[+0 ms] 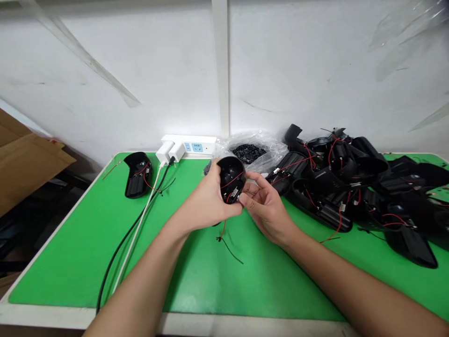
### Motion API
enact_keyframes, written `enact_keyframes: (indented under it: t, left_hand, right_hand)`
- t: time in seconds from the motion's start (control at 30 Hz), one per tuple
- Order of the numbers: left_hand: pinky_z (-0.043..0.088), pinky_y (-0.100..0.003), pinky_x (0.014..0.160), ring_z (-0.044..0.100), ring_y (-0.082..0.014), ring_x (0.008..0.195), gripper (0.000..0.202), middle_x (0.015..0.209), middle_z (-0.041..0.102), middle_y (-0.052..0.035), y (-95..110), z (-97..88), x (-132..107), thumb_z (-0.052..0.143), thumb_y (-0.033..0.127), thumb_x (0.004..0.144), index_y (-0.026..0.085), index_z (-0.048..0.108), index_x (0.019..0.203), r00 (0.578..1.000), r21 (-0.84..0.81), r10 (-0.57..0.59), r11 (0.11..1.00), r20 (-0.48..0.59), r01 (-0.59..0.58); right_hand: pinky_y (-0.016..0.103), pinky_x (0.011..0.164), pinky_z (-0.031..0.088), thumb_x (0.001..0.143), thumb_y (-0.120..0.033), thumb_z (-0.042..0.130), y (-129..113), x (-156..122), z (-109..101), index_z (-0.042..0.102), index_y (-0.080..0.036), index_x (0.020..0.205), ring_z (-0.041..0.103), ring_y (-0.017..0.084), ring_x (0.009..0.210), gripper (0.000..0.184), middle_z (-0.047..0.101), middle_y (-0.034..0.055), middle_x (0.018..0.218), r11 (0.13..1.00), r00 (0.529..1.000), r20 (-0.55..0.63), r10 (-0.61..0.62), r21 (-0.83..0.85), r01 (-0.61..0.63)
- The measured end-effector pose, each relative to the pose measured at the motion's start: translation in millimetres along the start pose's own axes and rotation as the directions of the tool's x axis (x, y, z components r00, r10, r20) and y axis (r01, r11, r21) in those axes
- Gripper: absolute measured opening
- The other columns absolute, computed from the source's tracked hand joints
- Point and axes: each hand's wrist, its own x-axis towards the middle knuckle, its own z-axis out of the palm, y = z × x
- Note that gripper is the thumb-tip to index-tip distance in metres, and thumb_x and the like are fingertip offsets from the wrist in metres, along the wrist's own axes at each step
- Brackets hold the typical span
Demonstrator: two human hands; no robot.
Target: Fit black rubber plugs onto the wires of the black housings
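My left hand is wrapped round a black plastic shell with red and black wires inside, held above the green mat. Loose red and black wire ends dangle from it to the mat. My right hand meets the shell from the right, thumb and fingers pinched at its lower edge on a small part I cannot make out.
A heap of similar black wired shells fills the mat's right side. One single shell lies at the far left. A white power strip with plugs and cables sits by the wall. A clear bag of small black parts is behind my hands. Cardboard is at left.
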Motion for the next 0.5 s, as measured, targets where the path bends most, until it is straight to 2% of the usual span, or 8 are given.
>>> enact_keyframes:
  t: [0.2, 0.37, 0.5]
  left_hand:
    - [0.048, -0.025, 0.081, 0.061, -0.0110, 0.094, 0.062, 0.112, 0.064, -0.0010, 0.8, 0.5, 0.7, 0.076, 0.024, 0.073, 0.025, 0.050, 0.129, 0.997, 0.174, 0.074, 0.982, -0.026, -0.069]
    - [0.048, -0.027, 0.084, 0.065, -0.0158, 0.102, 0.059, 0.117, 0.066, -0.0042, -1.1, -0.5, 0.6, 0.076, 0.028, 0.076, 0.024, 0.050, 0.129, 0.995, 0.200, 0.104, 0.975, -0.008, -0.101]
    - [0.049, -0.025, 0.079, 0.065, -0.0142, 0.097, 0.057, 0.113, 0.067, -0.0029, -2.3, 1.8, -0.5, 0.076, 0.025, 0.075, 0.024, 0.051, 0.126, 0.995, 0.070, 0.093, 0.993, 0.019, -0.094]
  right_hand:
    - [0.034, 0.090, 0.054, 0.075, -0.032, 0.093, -2.7, -0.1, 1.6, 0.067, -0.030, 0.118, 0.064, 0.017, 0.086, 0.051, 0.067, -0.0010, 0.089, 0.998, 0.998, -0.030, 0.048, 0.031, -0.047]
    - [0.038, 0.097, 0.055, 0.073, -0.029, 0.092, -6.1, -2.1, 2.7, 0.067, -0.031, 0.120, 0.067, 0.020, 0.097, 0.054, 0.071, 0.0013, 0.101, 0.987, 0.989, -0.023, 0.144, 0.079, -0.142]
    - [0.043, 0.108, 0.053, 0.074, -0.028, 0.091, -8.5, -3.7, 3.4, 0.066, -0.034, 0.127, 0.065, 0.023, 0.114, 0.059, 0.070, 0.0038, 0.123, 1.000, 0.999, -0.037, 0.015, -0.002, -0.016]
